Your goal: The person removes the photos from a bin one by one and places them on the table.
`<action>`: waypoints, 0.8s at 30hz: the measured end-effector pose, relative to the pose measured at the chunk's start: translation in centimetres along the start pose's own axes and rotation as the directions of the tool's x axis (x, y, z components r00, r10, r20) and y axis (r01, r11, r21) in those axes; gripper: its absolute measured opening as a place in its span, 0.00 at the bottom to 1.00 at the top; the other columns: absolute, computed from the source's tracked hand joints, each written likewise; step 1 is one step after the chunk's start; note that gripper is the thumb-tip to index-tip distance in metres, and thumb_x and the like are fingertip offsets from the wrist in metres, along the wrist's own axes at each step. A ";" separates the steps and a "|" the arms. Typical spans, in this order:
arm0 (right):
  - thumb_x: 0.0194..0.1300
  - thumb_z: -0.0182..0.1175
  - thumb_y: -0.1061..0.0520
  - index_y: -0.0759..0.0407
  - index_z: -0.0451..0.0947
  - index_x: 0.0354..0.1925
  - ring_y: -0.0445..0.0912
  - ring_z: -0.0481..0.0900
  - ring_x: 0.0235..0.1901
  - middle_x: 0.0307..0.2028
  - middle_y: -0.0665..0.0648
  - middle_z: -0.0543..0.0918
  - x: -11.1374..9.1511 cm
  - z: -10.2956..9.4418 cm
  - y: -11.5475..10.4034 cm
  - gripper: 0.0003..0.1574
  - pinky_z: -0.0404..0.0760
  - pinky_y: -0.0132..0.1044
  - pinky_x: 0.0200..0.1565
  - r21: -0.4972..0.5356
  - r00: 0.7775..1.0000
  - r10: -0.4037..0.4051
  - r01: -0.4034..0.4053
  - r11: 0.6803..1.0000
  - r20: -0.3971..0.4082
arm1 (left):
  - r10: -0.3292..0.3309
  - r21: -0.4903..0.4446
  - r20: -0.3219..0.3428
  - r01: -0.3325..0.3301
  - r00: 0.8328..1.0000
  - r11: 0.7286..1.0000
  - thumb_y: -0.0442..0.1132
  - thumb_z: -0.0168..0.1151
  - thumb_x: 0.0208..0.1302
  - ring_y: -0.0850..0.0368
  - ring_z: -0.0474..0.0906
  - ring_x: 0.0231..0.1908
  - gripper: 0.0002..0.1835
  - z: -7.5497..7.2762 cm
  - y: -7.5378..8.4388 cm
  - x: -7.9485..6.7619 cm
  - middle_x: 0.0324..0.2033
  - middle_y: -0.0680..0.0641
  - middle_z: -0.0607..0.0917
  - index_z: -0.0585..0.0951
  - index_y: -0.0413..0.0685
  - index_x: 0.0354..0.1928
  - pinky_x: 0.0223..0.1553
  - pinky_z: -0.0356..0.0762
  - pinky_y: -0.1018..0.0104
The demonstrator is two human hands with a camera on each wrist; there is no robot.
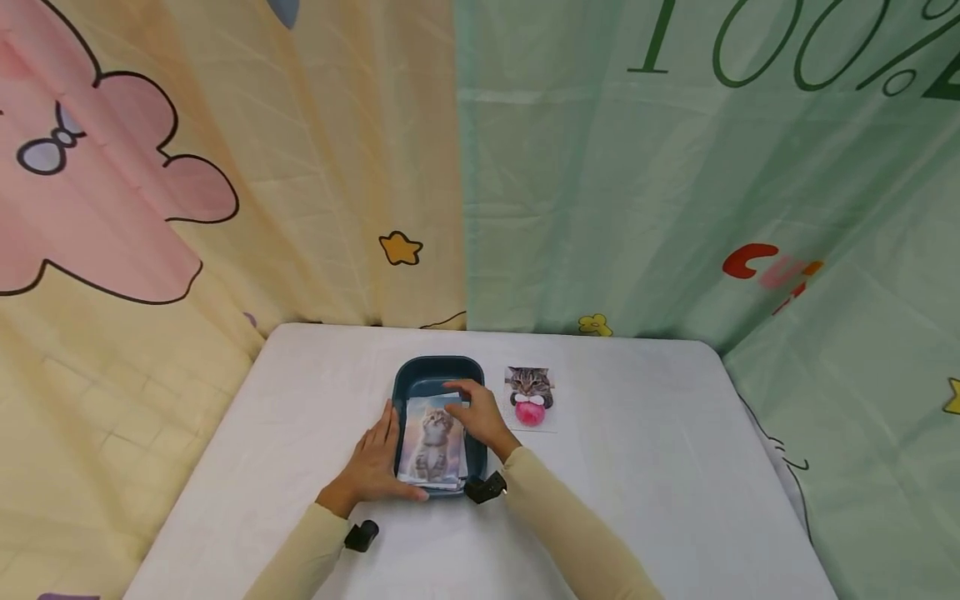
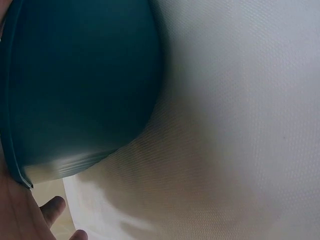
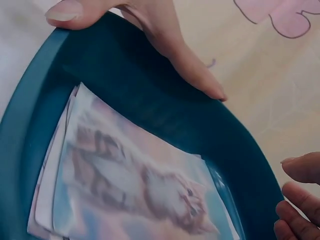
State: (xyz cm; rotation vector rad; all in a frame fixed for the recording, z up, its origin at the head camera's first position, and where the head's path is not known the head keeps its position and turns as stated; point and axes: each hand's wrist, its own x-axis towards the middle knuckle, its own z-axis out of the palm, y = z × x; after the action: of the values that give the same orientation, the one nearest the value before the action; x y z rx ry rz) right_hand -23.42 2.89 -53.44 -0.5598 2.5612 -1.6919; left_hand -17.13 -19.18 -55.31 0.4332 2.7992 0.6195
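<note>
A dark teal plastic tray [image 1: 438, 364] holds a small stack of picture cards, the top one a kitten card [image 1: 431, 446] on a pastel background. My left hand [image 1: 377, 457] lies along the tray's left side, fingers straight and thumb spread along the near rim. In the right wrist view this left thumb [image 3: 67, 14] rests at a rim corner. Over the far right part of the tray hovers my right hand [image 1: 480, 415], its fingers loosely bent with nothing between them. From the left wrist, the tray's outer wall [image 2: 80, 85] fills the left side.
Right of the tray, a cat card [image 1: 530, 396] with a pink pom-pom lies flat on the white-covered table [image 1: 637, 467]. Printed curtains [image 1: 337, 167] hang close behind and beside the table. Black wrist cameras [image 1: 362, 536] are worn on both wrists.
</note>
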 end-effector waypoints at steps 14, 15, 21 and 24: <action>0.58 0.63 0.65 0.65 0.78 0.55 0.59 0.70 0.55 0.53 0.64 0.77 1.2 4.3 1.0 0.24 0.66 0.53 0.57 -0.259 0.987 0.149 -0.157 0.953 -0.052 | 0.022 -0.005 -0.013 -0.022 1.000 1.000 0.76 0.71 0.28 0.37 0.41 0.73 0.82 -0.2 0.0 -0.3 0.74 0.36 0.34 0.40 0.30 0.73 0.67 0.47 0.36; 0.58 0.63 0.64 0.65 0.78 0.55 0.58 0.70 0.55 0.52 0.63 0.77 1.2 4.4 1.1 0.24 0.66 0.53 0.56 -0.293 0.986 0.156 -0.165 0.942 -0.054 | 0.026 -0.003 -0.017 -0.026 1.000 1.000 0.76 0.71 0.28 0.37 0.42 0.73 0.82 -0.1 -0.1 -0.4 0.74 0.35 0.34 0.40 0.30 0.73 0.67 0.48 0.36; 0.52 0.66 0.62 0.63 0.80 0.52 0.55 0.73 0.49 0.45 0.58 0.82 1.2 4.6 1.5 0.25 0.67 0.49 0.53 -0.413 0.985 0.162 -0.174 0.894 -0.064 | 0.057 -0.002 -0.032 -0.057 0.998 0.998 0.76 0.70 0.30 0.35 0.43 0.72 0.81 -0.2 0.1 -0.4 0.74 0.35 0.34 0.41 0.28 0.73 0.65 0.49 0.35; 0.50 0.66 0.62 0.61 0.82 0.49 0.53 0.76 0.46 0.40 0.55 0.84 1.4 4.5 1.6 0.24 0.68 0.47 0.50 -0.391 0.988 0.146 -0.155 0.907 -0.054 | 0.060 -0.010 -0.040 -0.061 0.997 0.998 0.75 0.71 0.30 0.35 0.44 0.72 0.80 -0.4 0.2 -0.5 0.74 0.34 0.35 0.42 0.27 0.72 0.65 0.50 0.34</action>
State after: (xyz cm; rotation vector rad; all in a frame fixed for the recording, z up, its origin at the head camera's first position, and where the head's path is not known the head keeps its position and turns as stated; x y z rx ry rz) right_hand -24.21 -0.97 -56.49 -0.3372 2.8928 -1.1434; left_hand -16.72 -19.34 -54.77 0.5103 2.8278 0.6641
